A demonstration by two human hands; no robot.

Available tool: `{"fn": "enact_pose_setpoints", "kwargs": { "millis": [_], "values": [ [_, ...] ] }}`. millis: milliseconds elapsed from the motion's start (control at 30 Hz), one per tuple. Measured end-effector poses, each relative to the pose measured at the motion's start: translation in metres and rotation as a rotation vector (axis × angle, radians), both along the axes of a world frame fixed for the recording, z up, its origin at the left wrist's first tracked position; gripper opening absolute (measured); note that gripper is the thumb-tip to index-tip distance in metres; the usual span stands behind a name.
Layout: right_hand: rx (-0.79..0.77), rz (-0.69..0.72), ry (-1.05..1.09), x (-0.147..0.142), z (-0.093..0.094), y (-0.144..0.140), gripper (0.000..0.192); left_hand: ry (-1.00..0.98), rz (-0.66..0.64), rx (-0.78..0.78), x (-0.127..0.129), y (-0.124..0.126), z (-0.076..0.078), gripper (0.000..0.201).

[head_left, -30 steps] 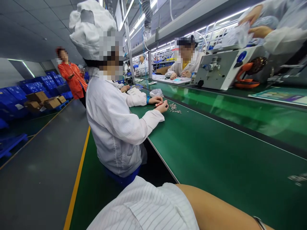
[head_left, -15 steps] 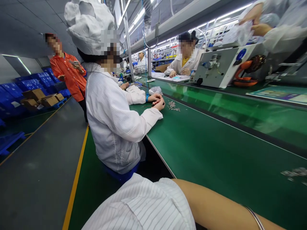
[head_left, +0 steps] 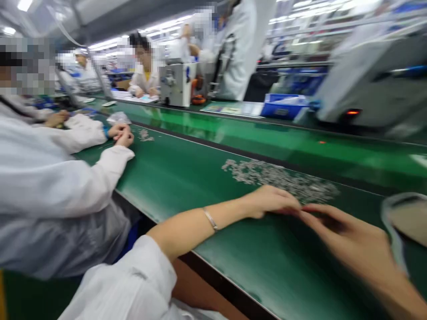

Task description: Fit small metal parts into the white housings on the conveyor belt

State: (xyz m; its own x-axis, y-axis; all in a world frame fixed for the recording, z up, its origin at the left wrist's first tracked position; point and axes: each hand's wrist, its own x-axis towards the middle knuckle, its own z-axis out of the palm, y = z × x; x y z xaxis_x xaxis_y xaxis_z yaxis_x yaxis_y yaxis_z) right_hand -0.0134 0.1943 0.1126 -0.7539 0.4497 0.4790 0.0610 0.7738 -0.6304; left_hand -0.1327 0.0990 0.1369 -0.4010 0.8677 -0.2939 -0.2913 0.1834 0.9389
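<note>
While your left hand [head_left: 271,202] rests palm-down on the green mat [head_left: 187,178], its fingers lie loosely together at the near edge of the pile of small grey parts [head_left: 280,178], just beyond your fingertips; whether they pinch anything, you cannot tell. Your right hand [head_left: 347,240] comes in from the right, blurred, its fingertips almost meeting your left ones, its grasp also unclear. Farther left of your hands, a co-worker in white [head_left: 50,178] has both hands by a smaller scatter of parts [head_left: 146,134].
</note>
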Motion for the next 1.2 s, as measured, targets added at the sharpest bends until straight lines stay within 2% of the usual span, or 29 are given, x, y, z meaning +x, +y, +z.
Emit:
{"fn": "enact_pose_setpoints", "kwargs": {
  "millis": [67, 267, 600, 833, 1067, 1200],
  "values": [
    [-0.06, 0.026, 0.023, 0.001, 0.002, -0.002, 0.044, -0.003, -0.031, 0.004, -0.005, 0.002, -0.005, 0.015],
    [-0.075, 0.039, 0.043, -0.01, 0.007, -0.007, 0.025, 0.047, -0.053, 0.019, -0.016, 0.001, -0.006, 0.008],
    [-0.216, 0.076, 0.05, -0.011, 0.004, -0.007, 0.026, 0.067, -0.041, 0.026, -0.015, 0.001, -0.006, 0.004],
    [-0.184, 0.009, 0.062, -0.011, 0.008, -0.009, 0.023, 0.065, 0.008, 0.028, -0.014, 0.003, -0.005, 0.005],
    [-0.473, 0.018, 0.083, -0.013, 0.005, -0.008, 0.027, 0.098, 0.02, 0.047, -0.011, 0.001, -0.005, 0.007],
    [-0.56, 0.018, 0.125, -0.015, 0.005, -0.008, 0.026, 0.137, 0.012, 0.079, -0.011, 0.002, -0.009, 0.007]
  ]
}}
